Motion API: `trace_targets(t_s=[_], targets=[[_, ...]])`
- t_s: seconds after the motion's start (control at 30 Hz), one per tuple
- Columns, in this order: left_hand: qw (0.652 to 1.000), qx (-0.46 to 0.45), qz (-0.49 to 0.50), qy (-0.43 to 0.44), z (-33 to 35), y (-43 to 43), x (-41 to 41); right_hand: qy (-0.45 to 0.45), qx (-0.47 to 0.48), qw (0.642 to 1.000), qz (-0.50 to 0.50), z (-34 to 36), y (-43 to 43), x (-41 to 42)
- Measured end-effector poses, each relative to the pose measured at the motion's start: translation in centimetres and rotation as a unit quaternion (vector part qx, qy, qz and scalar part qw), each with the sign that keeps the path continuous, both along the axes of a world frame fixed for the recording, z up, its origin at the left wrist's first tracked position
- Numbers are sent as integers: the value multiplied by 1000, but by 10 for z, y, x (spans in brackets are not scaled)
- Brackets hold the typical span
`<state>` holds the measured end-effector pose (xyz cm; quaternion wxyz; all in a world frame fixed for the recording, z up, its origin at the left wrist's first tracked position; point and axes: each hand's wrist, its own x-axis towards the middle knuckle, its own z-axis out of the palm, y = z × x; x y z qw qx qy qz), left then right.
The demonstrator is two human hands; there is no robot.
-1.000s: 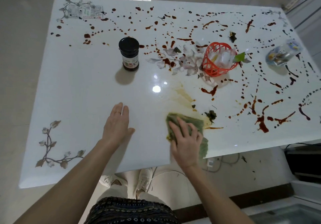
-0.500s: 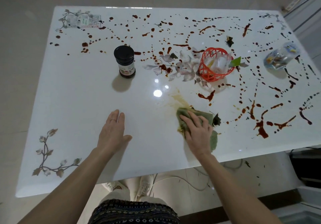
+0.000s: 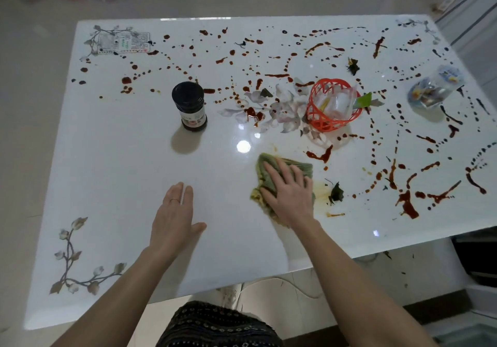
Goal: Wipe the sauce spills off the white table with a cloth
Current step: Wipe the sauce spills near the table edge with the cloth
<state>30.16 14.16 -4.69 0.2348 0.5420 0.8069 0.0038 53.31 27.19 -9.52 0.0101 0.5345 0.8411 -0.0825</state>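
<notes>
Dark red sauce spills [image 3: 407, 205] cover the far and right parts of the white table [image 3: 121, 171] in drops and streaks. A green cloth [image 3: 302, 167], stained yellow, lies near the table's middle front. My right hand [image 3: 289, 193] presses flat on it with fingers spread. A yellowish smear [image 3: 321, 188] shows just right of the cloth. My left hand [image 3: 174, 214] rests flat on the bare table to the left, fingers straight, a ring on one finger.
A dark jar [image 3: 190, 106] stands left of centre. An orange basket [image 3: 332, 104] with packets sits right of centre on a printed flower. A clear bag [image 3: 430, 91] lies at far right. Small dark scraps [image 3: 336, 193] lie beside the cloth.
My right hand has pushed the cloth away from the front edge and a little leftward over the yellow smear. My left hand has stayed flat on the table.
</notes>
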Motion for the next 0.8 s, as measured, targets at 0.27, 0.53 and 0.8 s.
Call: trace_targets(t_s=[0.27, 0.53, 0.8], targets=[[1000, -8, -21, 20, 3, 5, 1, 79, 33, 996, -35, 3, -59, -34], [998, -26, -35, 46, 4, 12, 3, 16, -33, 995, 88, 11, -7, -59], [997, -31, -50, 58, 6, 13, 0, 27, -23, 999, -36, 6, -19, -66]])
